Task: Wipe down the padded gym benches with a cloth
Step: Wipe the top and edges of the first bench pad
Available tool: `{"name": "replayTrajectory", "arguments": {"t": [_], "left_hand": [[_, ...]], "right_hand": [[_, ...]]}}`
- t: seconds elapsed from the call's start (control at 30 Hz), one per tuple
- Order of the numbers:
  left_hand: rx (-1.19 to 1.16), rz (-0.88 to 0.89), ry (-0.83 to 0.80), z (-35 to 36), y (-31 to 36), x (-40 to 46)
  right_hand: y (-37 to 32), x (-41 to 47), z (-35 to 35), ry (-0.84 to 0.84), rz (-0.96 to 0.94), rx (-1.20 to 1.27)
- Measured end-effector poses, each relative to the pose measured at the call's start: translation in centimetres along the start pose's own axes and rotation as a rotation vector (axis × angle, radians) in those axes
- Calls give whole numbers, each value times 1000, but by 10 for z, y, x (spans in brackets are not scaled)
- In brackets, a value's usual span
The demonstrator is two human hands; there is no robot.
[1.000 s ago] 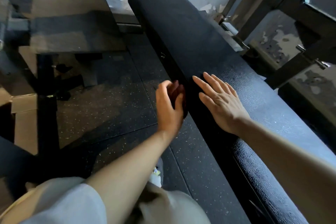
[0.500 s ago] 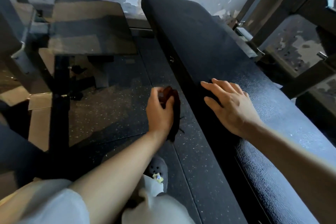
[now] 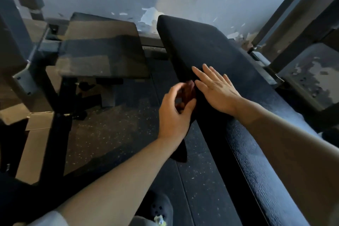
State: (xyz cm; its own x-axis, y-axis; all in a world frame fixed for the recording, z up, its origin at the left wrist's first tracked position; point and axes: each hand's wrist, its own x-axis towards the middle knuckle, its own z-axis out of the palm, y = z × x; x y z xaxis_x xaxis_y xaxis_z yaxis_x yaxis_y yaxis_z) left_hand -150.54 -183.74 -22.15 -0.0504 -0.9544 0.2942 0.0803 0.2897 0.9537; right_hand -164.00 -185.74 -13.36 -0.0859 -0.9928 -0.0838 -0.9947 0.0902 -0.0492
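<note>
A long black padded bench (image 3: 216, 49) runs from the far wall toward me on the right. My right hand (image 3: 215, 89) lies flat on its top near the left edge, fingers straight. My left hand (image 3: 174, 113) grips a dark reddish cloth (image 3: 180, 152) against the bench's left side; the cloth's tail hangs below the hand, and most of the cloth is hidden by my fingers.
A second padded seat (image 3: 102, 51) on a metal frame (image 3: 23, 79) stands to the left. Speckled rubber floor (image 3: 110, 130) lies between them. Dark rack uprights (image 3: 286, 5) rise at the right. My shoe (image 3: 159, 209) shows at the bottom.
My left hand with the cloth dropped away from the bench side, then came back up against it. My right hand stayed flat on the pad. My head tilted up, showing more wall.
</note>
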Motion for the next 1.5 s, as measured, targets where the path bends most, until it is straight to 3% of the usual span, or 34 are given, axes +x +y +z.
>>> {"name": "replayTrajectory", "arguments": {"t": [0.13,0.2,0.27,0.33,0.47,0.63,0.83,1.03,1.2,1.4,1.5], "left_hand": [[-84,-297,113,15,-17,25],[-124,-204,135,13,-15,24],[-118,-21,66,8,-7,13],[-45,43,24,6,-7,16],[-63,-229,85,10,-9,60],[-54,-16,-47,3,-8,21],[-23,-163,22,9,-18,60],[-73,5,-193,-7,-26,13],[-80,-48,-97,-3,-33,51],[-78,60,-180,-7,-25,20],[-8,34,-95,-6,-31,43]], "right_hand": [[2,15,6,-29,25,13],[4,18,8,-21,17,12],[5,21,8,-16,9,4],[6,24,7,-3,8,-3],[6,28,7,-7,13,-20],[7,31,6,16,3,-27],[7,36,7,21,10,-11],[7,38,7,35,6,2],[6,40,5,31,22,2],[5,43,4,41,26,4],[5,44,4,37,28,5]]}}
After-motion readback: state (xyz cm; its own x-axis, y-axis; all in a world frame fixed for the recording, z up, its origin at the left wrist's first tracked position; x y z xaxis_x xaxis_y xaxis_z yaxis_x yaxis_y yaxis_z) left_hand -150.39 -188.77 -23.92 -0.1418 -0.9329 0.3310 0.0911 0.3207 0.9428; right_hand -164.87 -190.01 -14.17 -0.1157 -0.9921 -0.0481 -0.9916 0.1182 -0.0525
